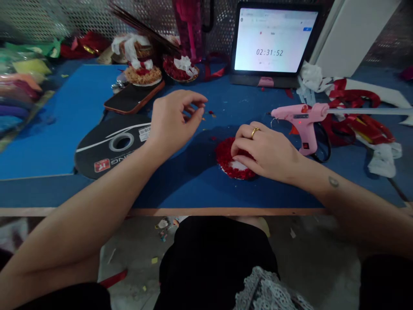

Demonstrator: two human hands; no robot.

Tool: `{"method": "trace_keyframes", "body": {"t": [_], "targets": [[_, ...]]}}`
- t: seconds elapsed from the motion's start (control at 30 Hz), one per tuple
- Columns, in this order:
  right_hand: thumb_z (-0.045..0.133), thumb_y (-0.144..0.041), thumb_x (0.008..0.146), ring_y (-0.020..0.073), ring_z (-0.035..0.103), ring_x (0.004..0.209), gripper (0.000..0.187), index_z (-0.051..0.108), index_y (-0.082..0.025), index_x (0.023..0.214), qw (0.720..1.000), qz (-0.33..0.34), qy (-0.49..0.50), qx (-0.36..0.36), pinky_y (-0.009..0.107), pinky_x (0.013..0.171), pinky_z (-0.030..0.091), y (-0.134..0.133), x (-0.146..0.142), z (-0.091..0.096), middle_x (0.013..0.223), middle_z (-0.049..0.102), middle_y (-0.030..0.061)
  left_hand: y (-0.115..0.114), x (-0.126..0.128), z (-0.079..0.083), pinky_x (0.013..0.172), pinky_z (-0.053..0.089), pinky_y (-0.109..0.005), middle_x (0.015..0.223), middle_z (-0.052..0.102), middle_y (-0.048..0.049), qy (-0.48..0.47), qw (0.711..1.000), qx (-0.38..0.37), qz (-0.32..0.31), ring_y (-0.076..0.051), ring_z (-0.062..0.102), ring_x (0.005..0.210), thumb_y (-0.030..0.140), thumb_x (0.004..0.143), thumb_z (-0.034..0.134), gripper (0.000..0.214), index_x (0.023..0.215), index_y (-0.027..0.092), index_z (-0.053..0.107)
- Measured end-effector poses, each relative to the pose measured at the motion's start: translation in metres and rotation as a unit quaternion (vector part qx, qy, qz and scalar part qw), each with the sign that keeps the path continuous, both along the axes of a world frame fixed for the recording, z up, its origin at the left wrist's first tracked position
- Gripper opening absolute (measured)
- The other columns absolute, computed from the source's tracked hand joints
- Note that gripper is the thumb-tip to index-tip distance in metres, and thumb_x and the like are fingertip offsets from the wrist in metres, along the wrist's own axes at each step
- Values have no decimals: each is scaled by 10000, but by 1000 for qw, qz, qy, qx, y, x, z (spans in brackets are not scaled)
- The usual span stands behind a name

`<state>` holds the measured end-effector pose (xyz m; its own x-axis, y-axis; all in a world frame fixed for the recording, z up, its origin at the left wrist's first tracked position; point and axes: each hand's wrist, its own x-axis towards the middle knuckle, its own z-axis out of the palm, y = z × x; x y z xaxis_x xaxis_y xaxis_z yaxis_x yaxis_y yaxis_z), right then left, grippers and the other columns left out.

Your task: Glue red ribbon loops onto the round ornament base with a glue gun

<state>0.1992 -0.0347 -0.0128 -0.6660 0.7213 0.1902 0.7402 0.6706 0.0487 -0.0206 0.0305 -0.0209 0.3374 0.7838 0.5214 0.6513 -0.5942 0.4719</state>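
Note:
A round red ruffled piece [226, 157] with a white centre lies on the blue table. My right hand [261, 148], with a ring on one finger, is over its right side. Its fingers are curled in and pinch at the piece near the white patch, the fingertips partly hidden. Raised above the table to the left is my left hand [177, 118], thumb and forefinger bent toward each other with a small gap and nothing visible between them. A black ribbon spool [93, 146] lies beneath my left forearm. Right of my right hand, a pink hot glue gun [306, 118] stands with a glue stick in its back.
A phone [134, 97] lies behind the spool, a brown round ornament [142, 76] on its far end. A red ornament [180, 71] sits nearby. A tablet [274, 43] shows a timer. Red ribbons [358, 99] crowd the right; plastic-wrapped bundles [19, 86] lie left.

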Motion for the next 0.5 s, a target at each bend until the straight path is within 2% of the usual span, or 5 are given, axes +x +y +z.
{"method": "trace_keyframes", "body": {"t": [0.1,0.2,0.3,0.37,0.5], "targets": [[565,-230,905,230,526,902,112,658,-169,899,999,6,36,6,307,673,401,0,3,-2,999,626,86,5,-5,6,669,528,-246,1004,709,-20,42,999,4,16,-119,630,759,190,856,594,196,1028,202,689],[559,-224,908,212,546,885,96,644,-179,904,995,12,99,2,308,705,411,1,8,-2,953,628,62,6,-4,7,698,498,-265,903,714,-14,133,990,-17,-40,-134,632,739,192,827,631,139,934,186,720],[559,-225,904,193,569,848,87,632,-187,876,985,8,173,3,311,729,414,3,15,0,895,644,42,6,-1,4,763,481,-277,904,715,-21,215,970,-43,-109,-166,650,822,247,837,615,155,931,183,720],[567,-233,894,177,573,779,88,626,-191,844,977,2,214,9,308,704,415,5,19,2,828,645,30,6,1,0,794,475,-283,935,714,-29,238,962,-35,-127,-182,654,879,263,853,582,185,955,183,714],[580,-207,876,145,532,651,85,626,-196,806,963,-2,266,27,289,612,395,8,25,6,733,623,11,5,5,-8,784,475,-275,963,700,-41,250,957,4,-144,-185,654,908,193,864,523,203,944,170,708]]}}
